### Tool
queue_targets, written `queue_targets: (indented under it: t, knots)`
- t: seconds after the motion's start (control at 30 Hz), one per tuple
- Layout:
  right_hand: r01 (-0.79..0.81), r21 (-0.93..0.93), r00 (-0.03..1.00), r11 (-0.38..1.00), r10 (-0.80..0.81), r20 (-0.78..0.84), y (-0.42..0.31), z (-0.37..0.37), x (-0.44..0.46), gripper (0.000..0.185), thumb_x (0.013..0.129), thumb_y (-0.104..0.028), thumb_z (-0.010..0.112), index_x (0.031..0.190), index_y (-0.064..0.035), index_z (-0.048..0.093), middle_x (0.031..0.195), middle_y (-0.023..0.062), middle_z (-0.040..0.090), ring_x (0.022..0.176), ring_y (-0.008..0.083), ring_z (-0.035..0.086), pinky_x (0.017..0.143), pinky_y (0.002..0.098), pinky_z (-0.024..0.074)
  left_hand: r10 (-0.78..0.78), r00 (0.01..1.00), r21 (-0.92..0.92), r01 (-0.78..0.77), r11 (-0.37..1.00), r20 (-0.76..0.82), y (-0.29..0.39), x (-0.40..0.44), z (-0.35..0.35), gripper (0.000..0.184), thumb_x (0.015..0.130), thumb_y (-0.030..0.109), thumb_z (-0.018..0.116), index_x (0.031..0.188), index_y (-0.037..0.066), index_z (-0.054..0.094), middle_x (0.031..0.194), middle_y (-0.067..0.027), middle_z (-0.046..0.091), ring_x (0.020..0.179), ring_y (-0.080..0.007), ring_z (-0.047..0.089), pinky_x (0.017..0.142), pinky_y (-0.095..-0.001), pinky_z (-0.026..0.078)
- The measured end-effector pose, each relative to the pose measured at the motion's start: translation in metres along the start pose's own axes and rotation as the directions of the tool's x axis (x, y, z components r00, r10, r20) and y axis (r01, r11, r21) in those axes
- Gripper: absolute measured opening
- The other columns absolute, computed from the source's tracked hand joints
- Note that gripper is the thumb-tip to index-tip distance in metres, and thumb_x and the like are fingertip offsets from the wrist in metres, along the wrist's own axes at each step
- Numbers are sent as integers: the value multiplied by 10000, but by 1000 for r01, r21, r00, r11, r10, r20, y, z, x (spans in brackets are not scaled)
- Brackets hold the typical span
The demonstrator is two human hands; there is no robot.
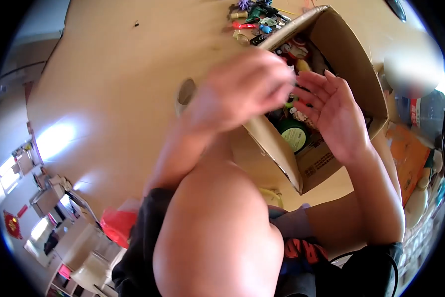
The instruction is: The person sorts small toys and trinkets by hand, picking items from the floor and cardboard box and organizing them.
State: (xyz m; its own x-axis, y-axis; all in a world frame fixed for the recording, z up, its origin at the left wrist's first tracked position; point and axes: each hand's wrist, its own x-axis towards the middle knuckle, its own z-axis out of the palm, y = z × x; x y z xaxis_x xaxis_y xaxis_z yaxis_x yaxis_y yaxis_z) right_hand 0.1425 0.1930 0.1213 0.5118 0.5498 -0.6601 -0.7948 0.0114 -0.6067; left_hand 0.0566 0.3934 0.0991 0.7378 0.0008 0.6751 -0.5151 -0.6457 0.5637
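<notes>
My left hand (247, 89) is blurred by motion over the near left edge of a cardboard box (269, 151). Its fingers look curled together, and whatever may be in them is too smeared to make out. Beside it, over the box opening, my right hand (334, 116) has its palm turned up and its fingers stretched out, with nothing on them that I can see. Inside the box lie mixed small toys, among them a dark green round container with a pale label (294, 137), a yellow piece (302, 65) and a red-and-white figure (297, 49). My hands hide part of the contents.
A pile of small toys (262, 22) lies on the floor behind the box. A roll of tape (185, 94) sits left of my left arm. At right are a large clear plastic bottle (428, 114) and an orange box (406, 153). My bent knee (217, 222) fills the front; a red bag (117, 225) is left.
</notes>
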Motion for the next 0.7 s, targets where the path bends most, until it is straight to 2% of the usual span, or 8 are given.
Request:
queue_targets:
  t: [0.07, 0.17, 0.23, 0.33, 0.5, 0.57, 0.67, 0.7]
  knots:
    - [-147, 79, 981, 986, 136, 137, -5, -3, 3, 384, 1036, -321, 436, 1188, -1, 586, 1194, 90, 635, 1089, 225, 624, 961, 389, 497, 17, 988, 95, -32, 995, 152, 2, -1, 17, 171, 751, 52, 775, 892, 61, 679, 852, -56, 658, 802, -225, 663, 740, -344, 558]
    - [-147, -154, 989, 977, 149, 5, 9, 12, 25, 303, 1036, -260, 466, 1129, -4, 599, 1105, 88, 653, 1008, 206, 651, 907, 359, 529, -22, 946, 202, -47, 978, 324, -14, -13, 22, 131, 767, 152, 765, 845, 80, 688, 794, -29, 629, 790, -206, 642, 900, -410, 501]
    - [-208, -240, 967, 948, 236, 95, 18, 1, 55, 240, 1042, -201, 458, 1128, -22, 592, 1051, 77, 652, 960, 180, 647, 859, 352, 544, -66, 914, 265, -46, 963, 400, -16, -20, 23, 131, 777, 195, 752, 821, 87, 690, 763, -22, 610, 770, -194, 629, 988, -442, 446]
    - [-279, -137, 953, 950, 292, 84, 30, -2, 85, 237, 1026, -186, 462, 1102, -7, 598, 1020, 89, 650, 922, 196, 646, 830, 355, 547, -111, 878, 366, -76, 928, 465, -15, -15, 15, 93, 786, 174, 738, 829, 97, 706, 753, -17, 631, 780, -188, 631, 1067, -461, 406]
    - [-265, -209, 964, 941, 266, -26, 14, 18, 119, 232, 993, -139, 473, 1077, 37, 599, 993, 122, 635, 908, 245, 652, 793, 353, 567, -199, 979, 101, 195, 976, 41, -25, -16, -13, 135, 879, 35, 633, 987, 44, 714, 930, -64, 716, 819, -164, 639, 949, -401, 478]
    - [-273, -279, 962, 921, 267, -60, 6, 28, 128, 229, 976, -96, 500, 1130, 54, 579, 1105, 162, 611, 982, 275, 642, 888, 363, 557, -603, 764, -138, 587, 797, -230, -26, -21, -28, 149, 935, 30, 578, 1007, 16, 708, 950, -77, 724, 815, -139, 626, 864, -319, 507]
    - [-267, -303, 962, 915, 234, -142, 11, 20, 145, 224, 964, -52, 495, 1150, 39, 580, 1109, 149, 615, 1000, 263, 639, 915, 362, 554, -746, 463, -334, 690, 642, -478, -71, -58, -32, 158, 947, 37, 565, 1020, -24, 691, 959, -105, 732, 824, -125, 624, 790, -276, 518]
    - [-280, -307, 956, 910, 234, -177, 11, 18, 150, 219, 959, -36, 492, 1145, 29, 589, 1113, 145, 617, 1005, 258, 636, 925, 365, 550, -809, 404, -325, 766, 555, -428, -87, -75, -30, 155, 941, 46, 576, 1028, -17, 689, 983, -112, 719, 824, -134, 631, 784, -280, 520]
